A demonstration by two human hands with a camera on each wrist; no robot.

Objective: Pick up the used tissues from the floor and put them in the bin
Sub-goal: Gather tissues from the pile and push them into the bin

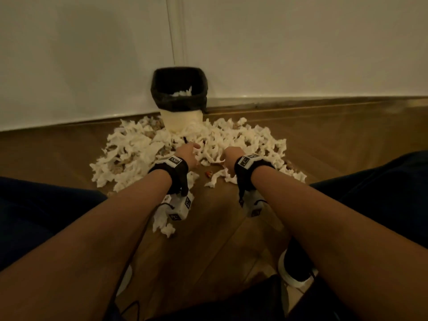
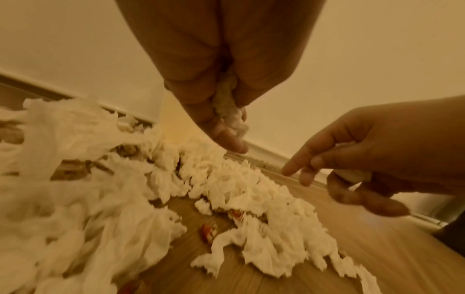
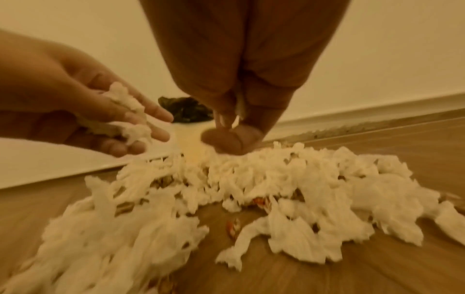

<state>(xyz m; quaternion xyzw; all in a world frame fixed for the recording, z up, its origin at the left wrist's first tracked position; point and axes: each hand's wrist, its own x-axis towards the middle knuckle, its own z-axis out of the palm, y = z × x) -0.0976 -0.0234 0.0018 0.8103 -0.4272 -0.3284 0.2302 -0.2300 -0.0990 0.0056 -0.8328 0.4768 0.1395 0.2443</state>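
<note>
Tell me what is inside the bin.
A few white tissues lie inside the bin, against its black liner. The near rim hides whatever sits lower down, so its fill level cannot be judged.

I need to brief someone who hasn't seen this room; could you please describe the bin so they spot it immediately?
Look where the two pale walls meet at the wooden floor. The bin stands there behind the scattered tissues, the only upright thing: cream body, black liner folded over its rim.

Home room corner: wood floor (image 1: pixel 324 140), skirting (image 1: pixel 301 99), bin (image 1: pixel 179 98).
</note>
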